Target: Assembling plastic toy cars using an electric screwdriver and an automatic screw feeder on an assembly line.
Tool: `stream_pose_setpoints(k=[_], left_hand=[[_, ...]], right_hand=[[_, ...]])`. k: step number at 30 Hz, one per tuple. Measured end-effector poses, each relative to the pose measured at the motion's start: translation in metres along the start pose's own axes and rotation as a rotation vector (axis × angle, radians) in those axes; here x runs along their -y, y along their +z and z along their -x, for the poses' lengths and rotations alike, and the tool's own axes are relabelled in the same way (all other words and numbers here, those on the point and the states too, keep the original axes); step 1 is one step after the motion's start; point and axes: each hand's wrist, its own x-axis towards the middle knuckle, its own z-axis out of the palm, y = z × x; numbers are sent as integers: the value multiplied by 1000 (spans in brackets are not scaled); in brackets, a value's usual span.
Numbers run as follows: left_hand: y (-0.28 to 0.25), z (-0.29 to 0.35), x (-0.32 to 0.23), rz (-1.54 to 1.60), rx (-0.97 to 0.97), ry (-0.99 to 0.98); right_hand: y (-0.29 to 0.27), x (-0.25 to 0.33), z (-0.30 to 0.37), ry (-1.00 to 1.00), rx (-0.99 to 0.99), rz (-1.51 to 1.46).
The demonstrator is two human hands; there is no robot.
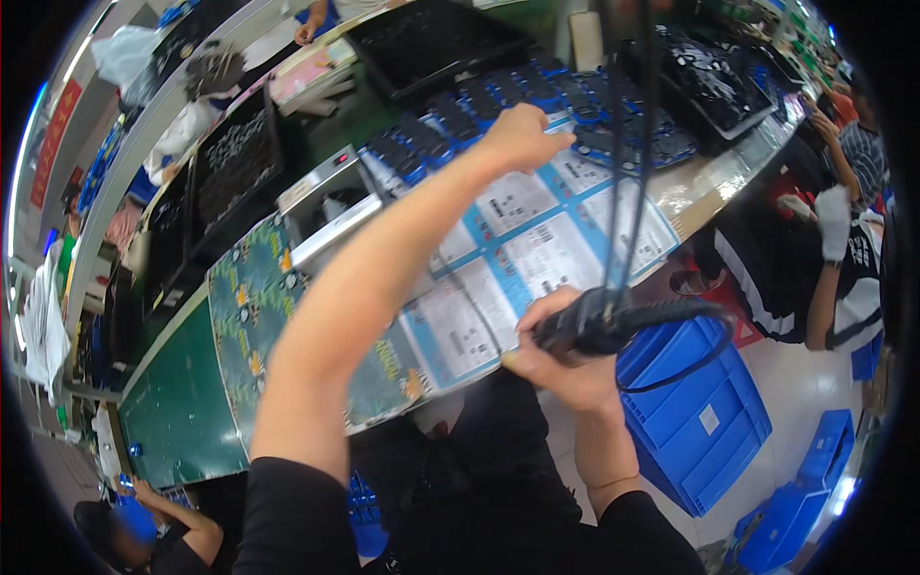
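Note:
My right hand (575,369) is wrapped round a black electric screwdriver (586,324) near the table's front edge, with a black cable looping from it and thin dark lines running up. My left arm stretches across the table. At its end my left hand (525,140) is closed, fingers curled down, beside rows of blue-and-black parts (455,117); whatever it grips is hidden. Beneath both hands, printed white sheets with blue borders (537,251) cover the table top. A silver metal device with a small red display (324,182) stands left of my left forearm.
Black trays (431,43) line the far side, and another tray (709,81) holds shiny black pieces. A tray of small dark parts (235,168) stands left. A blue crate (695,412) is on the floor at right, near a seated person wearing a white glove (832,225).

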Motion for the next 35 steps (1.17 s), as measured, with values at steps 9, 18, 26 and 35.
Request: stream_pose_setpoints(k=[9, 18, 26, 35], left_hand=[[98, -57, -8, 240, -202, -195], [-28, 95, -52, 729, -293, 319], [-97, 314, 31, 1366, -687, 144], [-20, 379, 93, 1261, -706, -264]], right_hand=[[-39, 5, -2, -100, 27, 138], [-43, 17, -15, -221, -151, -81], [46, 33, -69, -395, 100, -353], [163, 1, -78, -422, 233, 0]])
